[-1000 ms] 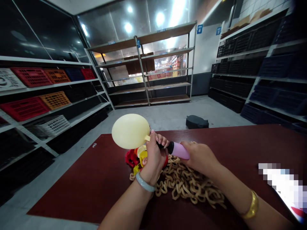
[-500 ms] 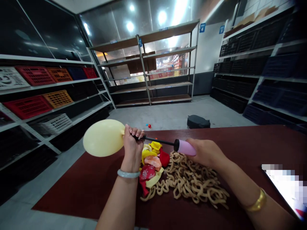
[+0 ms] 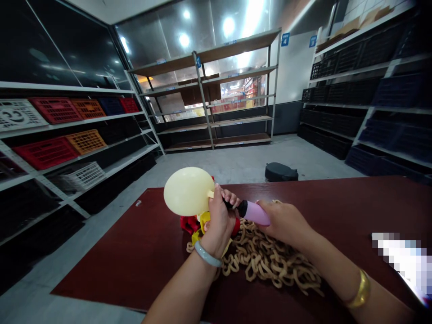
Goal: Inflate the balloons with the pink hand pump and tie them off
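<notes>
A pale yellow balloon [image 3: 188, 191], partly blown up, sits on the nozzle of a hand pump. My left hand [image 3: 221, 219] is closed around the balloon's neck and the pump's front end. My right hand [image 3: 285, 221] grips the pump's pink handle [image 3: 256, 212], pushed in close to the left hand. Under both hands lies a heap of tan chain-like links [image 3: 270, 261] on the dark red table [image 3: 135, 252]. A few flat red and yellow balloons [image 3: 193, 223] lie beside the left wrist.
Shelving racks with red, orange and white crates [image 3: 47, 150] line the left wall. Dark crates fill the racks on the right [image 3: 388, 90]. A black bag [image 3: 281, 172] lies on the floor beyond the table. A blurred-out flat object [image 3: 403, 261] lies at the table's right.
Half a second ago the pump rod was drawn out and the balloon held off to the left; now the handle is pushed in, the hands are together and the balloon is back over the table.
</notes>
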{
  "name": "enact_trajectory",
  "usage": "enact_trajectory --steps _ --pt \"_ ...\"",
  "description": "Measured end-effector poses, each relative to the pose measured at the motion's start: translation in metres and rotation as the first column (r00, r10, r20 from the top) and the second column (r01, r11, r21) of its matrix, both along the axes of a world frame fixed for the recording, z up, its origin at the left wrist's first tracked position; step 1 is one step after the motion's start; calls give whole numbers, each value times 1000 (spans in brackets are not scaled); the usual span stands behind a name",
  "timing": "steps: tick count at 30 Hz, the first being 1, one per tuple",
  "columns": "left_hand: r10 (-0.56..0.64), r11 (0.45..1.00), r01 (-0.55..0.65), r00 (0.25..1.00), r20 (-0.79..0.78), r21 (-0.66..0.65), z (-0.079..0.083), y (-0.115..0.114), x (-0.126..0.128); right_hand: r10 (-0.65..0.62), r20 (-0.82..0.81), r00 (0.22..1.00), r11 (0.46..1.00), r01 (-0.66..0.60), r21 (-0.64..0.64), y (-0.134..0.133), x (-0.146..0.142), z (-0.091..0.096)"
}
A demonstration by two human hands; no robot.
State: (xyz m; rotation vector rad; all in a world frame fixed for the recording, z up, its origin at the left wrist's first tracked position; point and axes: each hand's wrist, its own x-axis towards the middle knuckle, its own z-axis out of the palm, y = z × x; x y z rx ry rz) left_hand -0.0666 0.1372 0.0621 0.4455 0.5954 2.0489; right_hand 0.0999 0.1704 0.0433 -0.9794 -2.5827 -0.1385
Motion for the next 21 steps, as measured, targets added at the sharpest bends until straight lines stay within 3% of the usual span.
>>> enact_trajectory --steps 7,10,14,21 --pt "118 990 -119 993 22 72 20 -11 -77 29 24 999 992 -26 -124 14 13 2" --pt "150 983 -152 988 32 102 26 -17 -95 44 33 999 989 -38 -144 18 17 3" --pt "154 982 -158 987 49 104 17 -12 -83 34 57 998 994 -27 -109 20 20 1" --pt "13 1000 -14 999 41 23 -7 2 -16 1 61 998 999 2 -45 13 11 -2"
